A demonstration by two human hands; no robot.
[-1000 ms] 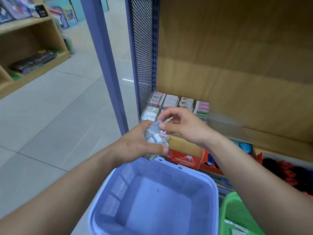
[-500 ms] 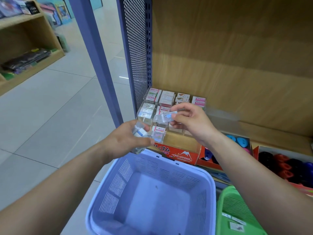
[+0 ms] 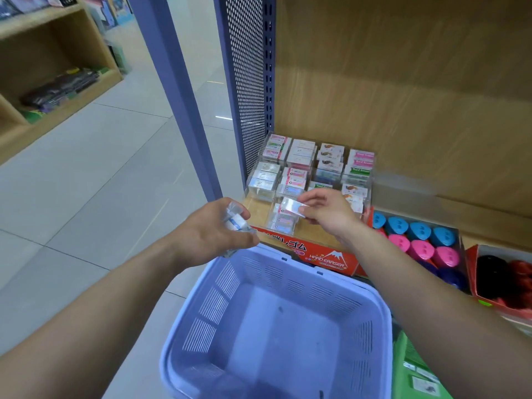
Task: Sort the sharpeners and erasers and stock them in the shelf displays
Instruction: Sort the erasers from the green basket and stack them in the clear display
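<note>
Head cam: right hand (image 3: pixel 325 214) pinches an eraser (image 3: pixel 290 207) over the clear tray (image 3: pixel 367 180), prob. to slot it; left hand (image 3: pixel 213 231) grips spare erasers (image 3: pixel 237 221) near the basket (image 3: pixel 276 321).

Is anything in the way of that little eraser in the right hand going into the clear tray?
Nothing visible. The right hand pinches the eraser just above an open, part-filled front compartment of the clear tray. The left hand holds its packets off to the left.
</note>
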